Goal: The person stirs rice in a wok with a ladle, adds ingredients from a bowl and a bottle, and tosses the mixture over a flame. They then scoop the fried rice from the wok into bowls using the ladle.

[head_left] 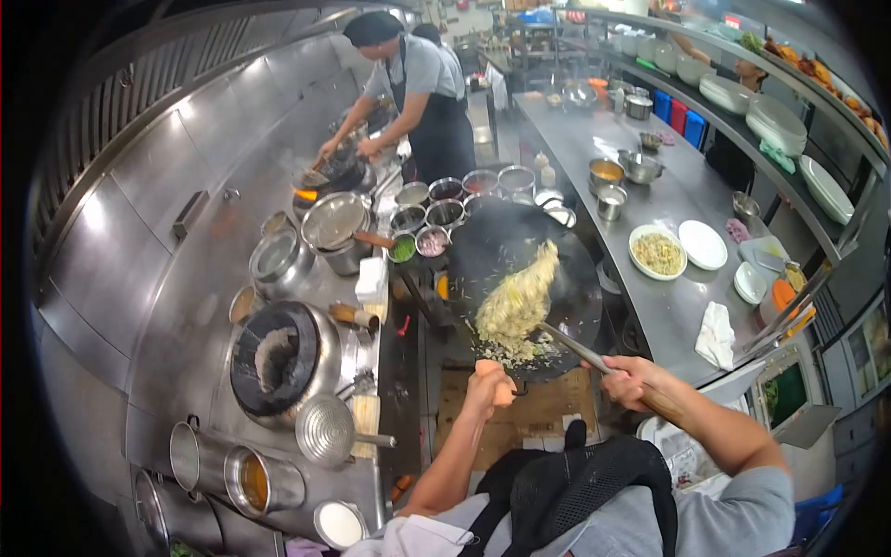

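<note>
A large dark wok is held off the stove, between the range and the steel counter. Fried rice with green bits lies heaped and stretched upward in it, with loose grains scattered around. My left hand is closed at the wok's near rim, gripping its handle with an orange cloth. In my right hand is a long-handled wok utensil with a metal shaft and wooden grip. Its head reaches the rice and is hidden there.
On the left are a burner, a perforated skimmer and a pot of oil. Seasoning tins stand beyond the wok. A bowl of rice and a white plate sit on the right counter. A co-worker cooks farther back.
</note>
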The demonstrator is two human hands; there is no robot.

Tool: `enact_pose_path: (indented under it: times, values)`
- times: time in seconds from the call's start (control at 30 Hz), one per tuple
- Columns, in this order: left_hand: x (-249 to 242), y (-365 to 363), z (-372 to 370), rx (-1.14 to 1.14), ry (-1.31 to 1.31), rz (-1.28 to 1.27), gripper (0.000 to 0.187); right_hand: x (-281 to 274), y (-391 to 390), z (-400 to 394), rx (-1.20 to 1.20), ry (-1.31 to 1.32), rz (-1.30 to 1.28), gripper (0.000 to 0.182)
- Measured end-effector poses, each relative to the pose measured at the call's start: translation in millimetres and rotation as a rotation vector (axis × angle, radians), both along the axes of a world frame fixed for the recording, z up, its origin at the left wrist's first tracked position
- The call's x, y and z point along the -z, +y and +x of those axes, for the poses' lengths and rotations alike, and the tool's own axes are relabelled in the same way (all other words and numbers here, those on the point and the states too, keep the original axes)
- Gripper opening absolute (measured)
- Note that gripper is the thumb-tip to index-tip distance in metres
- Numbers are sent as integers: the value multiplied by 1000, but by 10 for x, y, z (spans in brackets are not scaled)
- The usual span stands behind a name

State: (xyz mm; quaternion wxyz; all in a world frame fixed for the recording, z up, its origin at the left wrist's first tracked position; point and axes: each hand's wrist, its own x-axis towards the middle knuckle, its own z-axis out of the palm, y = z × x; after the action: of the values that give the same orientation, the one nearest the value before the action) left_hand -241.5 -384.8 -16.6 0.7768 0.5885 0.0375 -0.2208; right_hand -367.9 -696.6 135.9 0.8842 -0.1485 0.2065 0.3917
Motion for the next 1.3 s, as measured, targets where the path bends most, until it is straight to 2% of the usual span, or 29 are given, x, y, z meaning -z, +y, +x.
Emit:
enact_pose_path:
  times: [0.03, 0.07, 0.1, 0.13, 0.2, 0.33, 0.37, 0.5, 0.67, 0.73, 0.8, 0.87, 1.0, 1.07, 1.1, 1.2, 1.23, 1.3]
  values:
    - [138, 14, -76, 25, 191, -152, 22, 160, 15, 10, 0, 24, 5, 27]
    - [152, -11, -130, 56, 372, -299, 14, 296, 6, 30, 29, 113, 150, 32]
    - [173, -42, -278, 44, 400, -312, 9, 407, -16, 28, 67, 195, 303, 37]
    - [287, -51, -340, 62, 414, -294, 9, 494, -70, -10, 89, 203, 319, 37]
    - [550, -89, -479, 79, 483, -386, 8, 616, -222, -147, 65, 279, 241, 31]
    - [358, -262, -549, 102, 671, -336, 9, 633, -517, -537, 132, 241, 145, 28]
    - [408, -328, -541, 140, 662, -441, 12, 613, -570, -650, 161, 220, 169, 27]
    - [211, -719, -422, 215, 615, -365, 11, 535, -826, -981, 299, 116, 236, 34]
    - [12, -1486, -29, 415, 520, -527, 8, 281, -1266, -1017, 437, -39, 195, 40]
    - [-127, -1803, 88, 366, 500, -537, 7, 117, -1514, -968, 473, -85, 172, 40]
    - [-129, -2038, 218, 416, 508, -570, 6, -47, -1773, -895, 509, -131, 157, 40]
    - [-236, -2238, 260, 337, 483, -507, 12, -229, -2068, -839, 588, -172, 160, 41]
    - [-167, -2368, 290, 316, 474, -490, 12, -460, -2822, -697, 616, -226, 131, 40]
    - [-111, -2368, 256, 257, 471, -461, 11, -531, -3252, -611, 658, -212, -27, 37]
    - [5, -2304, 281, 296, 518, -496, 15, -571, -3453, -548, 671, -175, -152, 33]
    - [67, -2206, 184, 256, 512, -581, 13, -465, -4031, -252, 657, -14, -748, 31]
    - [-27, -2181, 121, 212, 513, -548, 12, -329, -4149, -169, 652, -11, -745, 31]
    - [76, -2057, 99, 205, 519, -553, 11, 60, -4350, 41, 273, -183, -1617, 43]
